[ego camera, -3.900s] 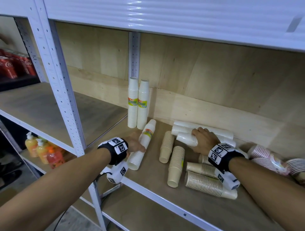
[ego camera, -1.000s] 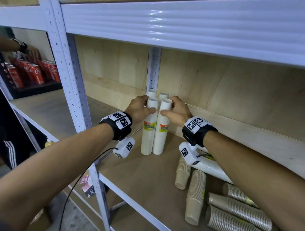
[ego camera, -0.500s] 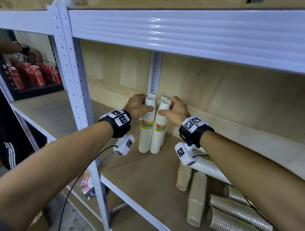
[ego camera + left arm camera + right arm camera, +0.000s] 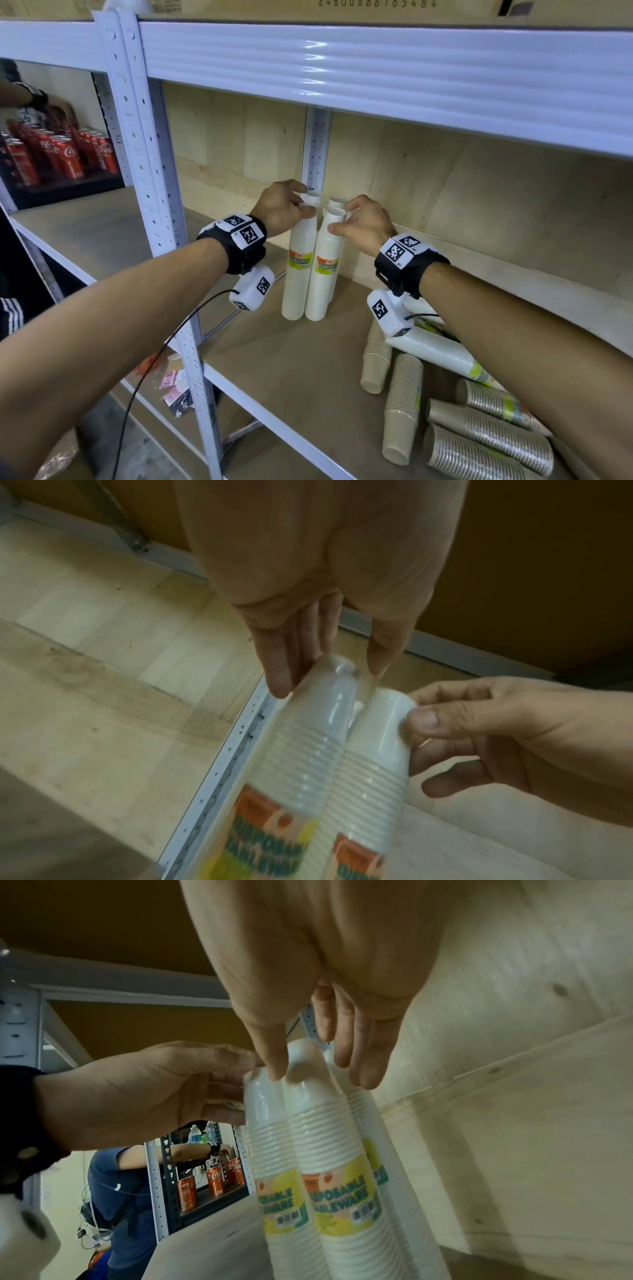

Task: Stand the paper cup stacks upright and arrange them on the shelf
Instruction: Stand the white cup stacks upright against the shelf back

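Note:
Two tall white cup stacks with yellow-orange labels stand upright side by side on the wooden shelf [image 4: 274, 370]. My left hand [image 4: 301, 209] pinches the top of the left stack [image 4: 297, 274] between fingers and thumb, as the left wrist view shows for the left hand [image 4: 329, 672]. My right hand [image 4: 342, 217] pinches the top of the right stack [image 4: 325, 277], thumb in front and fingers behind, as the right hand [image 4: 320, 1072] appears in its wrist view. Two more white stacks [image 4: 314, 198] stand just behind them, mostly hidden.
Several stacks lie on the shelf at right: brown ones [image 4: 400, 407], a white one [image 4: 435, 349] and patterned ones [image 4: 486, 448]. A white steel post [image 4: 150, 171] stands at left and the upper shelf beam [image 4: 376, 68] hangs overhead. Cola cans [image 4: 58, 154] fill the neighbouring bay.
Since 3.9 s ago both hands lifted lying white stacks and stood them before the back pair. Over the last second the stacks shifted slightly towards that pair; the hands stay at their tops.

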The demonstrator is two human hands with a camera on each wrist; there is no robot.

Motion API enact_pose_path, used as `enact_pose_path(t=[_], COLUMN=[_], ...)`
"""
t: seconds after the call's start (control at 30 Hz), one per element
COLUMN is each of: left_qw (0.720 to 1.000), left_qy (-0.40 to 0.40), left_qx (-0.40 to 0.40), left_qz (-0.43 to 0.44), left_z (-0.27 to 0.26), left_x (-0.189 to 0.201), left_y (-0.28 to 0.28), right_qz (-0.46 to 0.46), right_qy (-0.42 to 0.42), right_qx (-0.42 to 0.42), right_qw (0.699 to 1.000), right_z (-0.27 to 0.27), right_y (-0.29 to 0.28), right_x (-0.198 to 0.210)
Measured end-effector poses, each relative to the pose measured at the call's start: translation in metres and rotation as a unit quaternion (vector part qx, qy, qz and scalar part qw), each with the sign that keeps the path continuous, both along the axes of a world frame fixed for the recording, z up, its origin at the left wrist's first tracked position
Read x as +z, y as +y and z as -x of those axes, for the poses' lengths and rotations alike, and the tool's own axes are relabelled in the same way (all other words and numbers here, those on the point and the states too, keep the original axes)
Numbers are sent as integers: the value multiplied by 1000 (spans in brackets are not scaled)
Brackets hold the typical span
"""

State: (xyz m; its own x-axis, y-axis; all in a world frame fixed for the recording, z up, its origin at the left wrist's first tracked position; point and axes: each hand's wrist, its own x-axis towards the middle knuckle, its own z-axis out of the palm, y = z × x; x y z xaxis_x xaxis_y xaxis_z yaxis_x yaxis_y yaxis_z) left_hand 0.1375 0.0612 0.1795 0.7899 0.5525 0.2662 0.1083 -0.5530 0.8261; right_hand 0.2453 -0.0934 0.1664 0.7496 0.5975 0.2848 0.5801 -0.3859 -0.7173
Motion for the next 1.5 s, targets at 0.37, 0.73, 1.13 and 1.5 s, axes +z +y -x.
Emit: enact_pose_path(t=[0.37,0.73,1.13,1.5], left_qw=[993,970,887,809], left_qy=[-62,42,207,306], left_qx=[-37,-198,-336,-378], left_qz=[-98,-137,-241,-331], left_z=[-22,-71,-95,-103], left_x=[71,29,-71,-114], left_y=[-41,-144,-206,-214], right_qz=[111,248,303,382], right_qy=[-49,21,56,4], right_qx=[-66,-160,-143,-87], right_qw=[990,955,941,920], right_z=[-42,-84,-106,-126], right_y=[-105,-250,-283,-266], right_x=[28,-32,-73,-97])
